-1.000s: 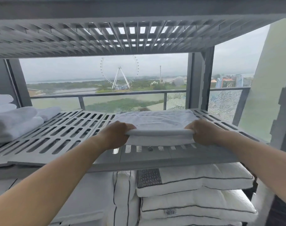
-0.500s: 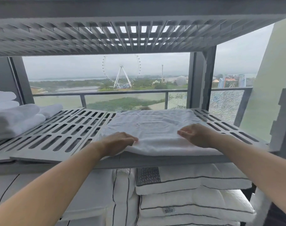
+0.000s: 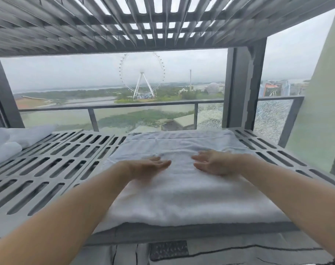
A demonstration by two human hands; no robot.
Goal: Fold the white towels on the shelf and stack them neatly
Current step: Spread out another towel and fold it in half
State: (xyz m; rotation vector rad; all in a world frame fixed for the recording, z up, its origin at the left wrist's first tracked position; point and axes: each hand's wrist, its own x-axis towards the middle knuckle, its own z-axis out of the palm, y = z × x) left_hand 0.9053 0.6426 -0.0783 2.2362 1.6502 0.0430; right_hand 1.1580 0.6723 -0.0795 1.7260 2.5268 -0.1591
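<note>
A white towel [image 3: 183, 196] lies folded on the grey slatted shelf [image 3: 48, 169], its near edge at the shelf's front lip. My left hand [image 3: 149, 166] rests flat on the towel's middle, fingers stretched out and pointing right. My right hand [image 3: 210, 163] lies flat beside it, fingers pointing left, a small gap between the two hands. Neither hand grips the cloth. More folded white towels [image 3: 8, 146] sit stacked at the shelf's far left edge, partly cut off.
A second slatted shelf [image 3: 124, 25] hangs close overhead. A grey post [image 3: 243, 88] stands at the back right, with a balcony railing [image 3: 143, 108] and window behind. White pillows with dark piping [image 3: 220, 253] fill the level below.
Both hands let go of the towel's near fold and slid inward onto its top, now lying flat. The towel lies spread nearer the front edge. The view has moved closer and higher.
</note>
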